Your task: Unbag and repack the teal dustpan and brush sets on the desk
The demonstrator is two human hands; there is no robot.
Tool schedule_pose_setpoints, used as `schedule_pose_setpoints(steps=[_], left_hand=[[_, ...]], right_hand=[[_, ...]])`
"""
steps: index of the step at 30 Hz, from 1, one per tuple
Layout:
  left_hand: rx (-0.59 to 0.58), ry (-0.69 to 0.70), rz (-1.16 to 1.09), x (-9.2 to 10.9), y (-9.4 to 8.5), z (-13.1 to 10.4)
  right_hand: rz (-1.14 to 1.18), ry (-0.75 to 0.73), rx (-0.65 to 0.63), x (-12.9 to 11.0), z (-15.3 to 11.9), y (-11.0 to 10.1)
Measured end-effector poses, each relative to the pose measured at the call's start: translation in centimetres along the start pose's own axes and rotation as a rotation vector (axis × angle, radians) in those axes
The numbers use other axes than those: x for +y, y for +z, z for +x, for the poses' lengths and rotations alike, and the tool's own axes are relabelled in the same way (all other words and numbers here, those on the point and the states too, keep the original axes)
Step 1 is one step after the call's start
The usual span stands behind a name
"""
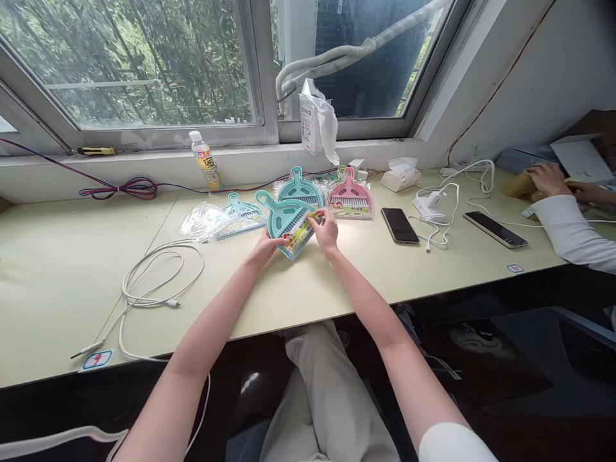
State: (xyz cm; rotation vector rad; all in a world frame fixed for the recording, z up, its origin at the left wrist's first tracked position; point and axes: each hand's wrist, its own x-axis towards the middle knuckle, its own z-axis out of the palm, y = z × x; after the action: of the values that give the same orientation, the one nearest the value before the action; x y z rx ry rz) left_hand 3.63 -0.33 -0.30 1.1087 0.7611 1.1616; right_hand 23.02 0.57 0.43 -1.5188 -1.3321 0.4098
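- Head view: a person sits at a pale table [375,276] beneath a window, both bare forearms reaching forward to one object.
- That object, a teal dustpan [283,217] with a brush set into it, is held just above the tabletop near the middle, its handle tilted up to the left. The face is turned up toward the wearer, presumably so that its printed label [299,237] can be seen and reached.
- The left hand [265,249] grips the lower left edge, thumb over the front; its other fingers are mostly hidden behind. It seems to bear the weight.
- The right hand [327,232] has thumb and fingertips closed in a pinch at the label's upper right corner. Whether they also catch the dustpan's rim, I cannot tell.
- Behind lie another teal set [298,187] and a pink set [350,192], the latter near clear wrapping; to the left, a pale blue set [241,217] lies beside crumpled clear plastic [205,219]. They sit beyond the hands, which probably leaves working room in front.
- Far right, another person's hands [550,179] are well apart from these.
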Motion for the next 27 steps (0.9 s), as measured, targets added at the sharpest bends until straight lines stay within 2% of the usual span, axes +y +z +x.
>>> schedule_pose_setpoints(steps=[2, 3, 4, 5, 8, 10, 13, 15, 16, 18, 20, 21, 24, 27], left_hand=[[0.035, 0.011, -0.011, 0.2, 0.0, 0.0], [0.051, 0.018, -0.017, 0.3, 0.0, 0.0], [0.066, 0.025, -0.024, 0.3, -0.1, 0.1], [0.075, 0.032, -0.030, 0.3, -0.3, 0.1], [0.084, 0.041, -0.036, 0.1, -0.7, 0.3], [0.072, 0.035, -0.029, 0.0, -0.9, 0.4], [0.017, 0.028, 0.007, 0.3, -0.9, 0.7], [0.050, 0.067, 0.102, 0.8, -1.1, 0.9], [0.124, 0.120, 0.192, 1.1, -1.4, 0.9], [0.364, 0.274, 0.451, 1.9, -2.7, 1.0], [0.593, 0.408, 0.745, 2.6, -4.7, 0.9], [0.655, 0.428, 0.869, 2.9, -5.8, 0.7], [0.717, 0.336, 1.069, 3.3, -8.7, 0.3], [0.694, 0.294, 1.077, 3.5, -9.4, 0.2]], right_hand=[[0.055, 0.025, 0.070, -0.1, -0.1, 0.1], [0.116, 0.063, 0.062, -0.1, -0.1, 0.2], [0.205, 0.111, -0.001, 0.0, -0.2, 0.3], [0.318, 0.162, -0.116, 0.1, -0.2, 0.5], [0.667, 0.305, -0.520, 0.5, -0.3, 1.2], [0.797, 0.374, -0.615, 0.6, -0.3, 1.5], [0.870, 0.423, -0.566, 0.8, -0.1, 1.5], [0.905, 0.432, -0.521, 0.8, 0.1, 1.2], [0.924, 0.435, -0.500, 0.9, 0.3, 1.0], [0.960, 0.436, -0.469, 1.0, 0.5, 0.7], [0.973, 0.436, -0.452, 1.1, 0.7, 0.5], [0.969, 0.437, -0.450, 1.2, 0.7, 0.4], [0.942, 0.436, -0.460, 1.3, 0.7, 0.5], [0.920, 0.428, -0.468, 1.5, 0.7, 0.7]])
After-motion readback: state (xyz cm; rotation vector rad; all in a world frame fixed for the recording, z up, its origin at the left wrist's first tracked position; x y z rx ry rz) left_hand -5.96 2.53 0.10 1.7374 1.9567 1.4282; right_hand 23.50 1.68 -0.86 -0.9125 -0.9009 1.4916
